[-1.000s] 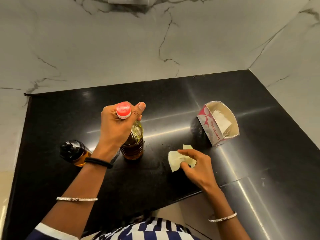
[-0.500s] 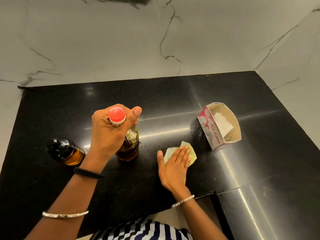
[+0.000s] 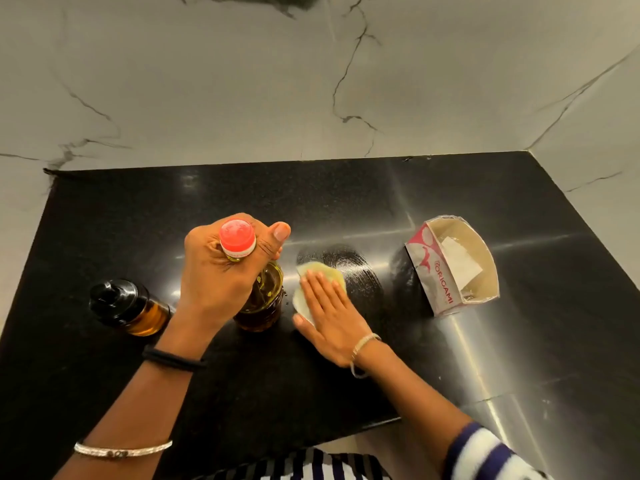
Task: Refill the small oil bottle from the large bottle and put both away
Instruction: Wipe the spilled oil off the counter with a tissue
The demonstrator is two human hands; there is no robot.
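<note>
Grips large bottle (image 3: pixel 258 296) by the neck with left hand (image 3: pixel 221 271); presses tissue (image 3: pixel 322 275) flat with right hand (image 3: pixel 332 313).
Curls left fingers under the red cap (image 3: pixel 238 239), bottle upright near the counter's (image 3: pixel 346 202) middle, amber oil low inside. Lays straight right fingers on the tissue just right of it. Toward the left edge, black-topped small oil bottle (image 3: pixel 128 308) holding amber oil; toward the right edge, open tissue box (image 3: pixel 453 265) with white sheets.

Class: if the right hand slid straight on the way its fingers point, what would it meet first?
Past the pale yellow tissue under it, probably only bare black counter up to the marble wall; the red-capped large oil bottle seems just left of that line.
</note>
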